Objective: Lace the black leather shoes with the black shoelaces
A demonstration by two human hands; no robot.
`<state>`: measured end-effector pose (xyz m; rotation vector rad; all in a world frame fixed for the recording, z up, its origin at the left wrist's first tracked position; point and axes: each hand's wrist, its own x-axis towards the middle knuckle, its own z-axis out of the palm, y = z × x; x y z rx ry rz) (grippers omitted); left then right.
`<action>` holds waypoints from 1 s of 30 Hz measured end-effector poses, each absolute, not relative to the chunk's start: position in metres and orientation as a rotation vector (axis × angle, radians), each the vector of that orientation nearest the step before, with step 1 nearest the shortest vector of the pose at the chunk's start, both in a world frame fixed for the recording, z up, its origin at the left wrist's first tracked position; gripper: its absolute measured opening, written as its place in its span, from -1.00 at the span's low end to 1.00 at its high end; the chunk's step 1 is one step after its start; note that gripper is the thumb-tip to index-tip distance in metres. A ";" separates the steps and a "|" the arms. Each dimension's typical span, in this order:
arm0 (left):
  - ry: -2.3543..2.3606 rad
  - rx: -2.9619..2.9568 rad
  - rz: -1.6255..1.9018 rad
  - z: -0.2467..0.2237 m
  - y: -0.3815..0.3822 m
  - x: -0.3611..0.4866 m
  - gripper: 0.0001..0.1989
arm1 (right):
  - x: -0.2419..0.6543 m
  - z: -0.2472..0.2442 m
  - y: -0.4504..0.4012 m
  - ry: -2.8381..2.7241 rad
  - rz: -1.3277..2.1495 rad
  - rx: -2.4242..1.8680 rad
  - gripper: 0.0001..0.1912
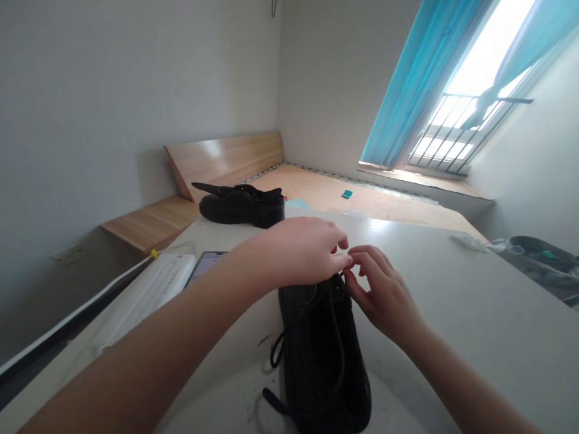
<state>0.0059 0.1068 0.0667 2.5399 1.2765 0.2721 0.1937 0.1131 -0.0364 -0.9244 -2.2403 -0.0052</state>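
A black shoe (323, 361) lies on the white table (452, 313), its heel end nearest me and its dark lace trailing loosely over the opening and off the left side. My left hand (312, 250) reaches across the front of the shoe, thumb and finger pinched together. My right hand (377, 283) meets it fingertip to fingertip just above the lace holes, its fingers bent and closed. What the fingertips hold is too small to make out; the toe of the shoe is hidden behind the hands. A second black shoe (244, 208) stands at the table's back left edge.
Left of my forearm lie a phone (210, 265) and a clear plastic package (149, 289), with a white cable (81, 313) beside it. A wooden bed (312, 181) stands behind the table. A plastic bag (470, 242) sits at the right edge, near a dark basket (543, 253).
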 end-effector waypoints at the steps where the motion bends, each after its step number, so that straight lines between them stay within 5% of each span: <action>1: 1.245 2.563 0.226 0.062 0.110 0.008 -0.70 | 0.194 -0.035 0.112 -2.236 -0.048 -0.906 -0.95; 7: 1.176 2.584 0.077 0.050 0.118 0.012 -0.69 | 0.191 -0.040 0.109 -2.095 0.390 -0.989 -0.97; 14: 1.107 2.346 0.288 0.061 0.117 0.011 -0.76 | 0.190 -0.047 0.113 -1.935 0.893 -0.916 -0.81; 22: 1.318 2.479 -0.090 0.060 0.111 0.006 -0.76 | 0.188 -0.036 0.112 -1.710 1.157 -0.925 -0.84; 30: 1.317 2.558 -0.062 0.049 0.115 0.009 -0.77 | 0.192 -0.029 0.113 -1.492 1.454 -0.801 -0.80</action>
